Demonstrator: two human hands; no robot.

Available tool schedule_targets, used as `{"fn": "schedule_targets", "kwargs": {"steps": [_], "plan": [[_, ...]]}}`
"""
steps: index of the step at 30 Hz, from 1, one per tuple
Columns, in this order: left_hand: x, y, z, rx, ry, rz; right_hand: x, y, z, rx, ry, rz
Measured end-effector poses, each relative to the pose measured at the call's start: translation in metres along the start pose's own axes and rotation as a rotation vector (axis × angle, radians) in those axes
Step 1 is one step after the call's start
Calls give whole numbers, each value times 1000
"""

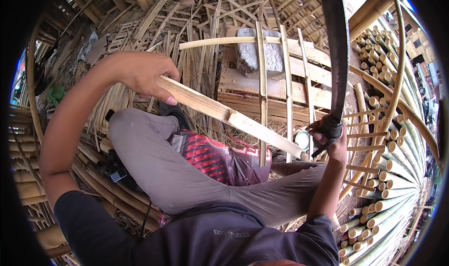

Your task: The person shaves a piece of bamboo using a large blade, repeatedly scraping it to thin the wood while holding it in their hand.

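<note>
My left hand (148,76) is closed around the upper end of a flat, pale split-bamboo strip (210,108). The strip slants down to the right across my lap, with a raised node along its length. Its lower end lies just left of my right hand (336,144). That hand grips the handle of a machete (336,51), whose long dark blade points up and away from me. Blade and strip are apart. Beyond the strip, thin bamboo slats (263,83) cross a curved bamboo piece (210,42) under a rough grey stone block (245,62).
Wooden boards (234,80) lie under the stone. A stack of cut bamboo poles (397,191) fills the right side. Bamboo scraps (140,30) litter the ground ahead. A red and black cloth (206,156) lies between my legs, and a small round container (302,138) sits near my right hand.
</note>
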State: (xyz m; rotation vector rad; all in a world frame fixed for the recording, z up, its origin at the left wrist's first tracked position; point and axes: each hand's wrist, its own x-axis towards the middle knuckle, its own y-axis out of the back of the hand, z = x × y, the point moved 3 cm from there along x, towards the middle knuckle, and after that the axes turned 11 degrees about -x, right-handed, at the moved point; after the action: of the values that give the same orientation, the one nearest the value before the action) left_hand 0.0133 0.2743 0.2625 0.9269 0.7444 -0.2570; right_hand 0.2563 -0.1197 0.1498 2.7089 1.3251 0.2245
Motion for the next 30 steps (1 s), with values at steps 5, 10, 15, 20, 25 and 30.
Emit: {"fn": "schedule_targets", "kwargs": {"steps": [5, 10, 15, 20, 25, 30], "plan": [[-40, 4, -17, -65, -187, 267, -10, 56, 7, 142, 28, 461], [-62, -3, -23, -743, -143, 415, -10, 88, 24, 346, 103, 655], [-20, -56, -25, -939, -316, 239, -14, 94, 30, 450, 130, 661], [20, -104, -3, -1140, -318, 264, 1, 51, 19, 154, 111, 688], [59, -122, 37, -1142, -357, 352, 9, 9, 3, -199, 79, 595], [98, -139, 49, -1035, -332, 442, 15, -34, 4, -632, 176, 398]]}}
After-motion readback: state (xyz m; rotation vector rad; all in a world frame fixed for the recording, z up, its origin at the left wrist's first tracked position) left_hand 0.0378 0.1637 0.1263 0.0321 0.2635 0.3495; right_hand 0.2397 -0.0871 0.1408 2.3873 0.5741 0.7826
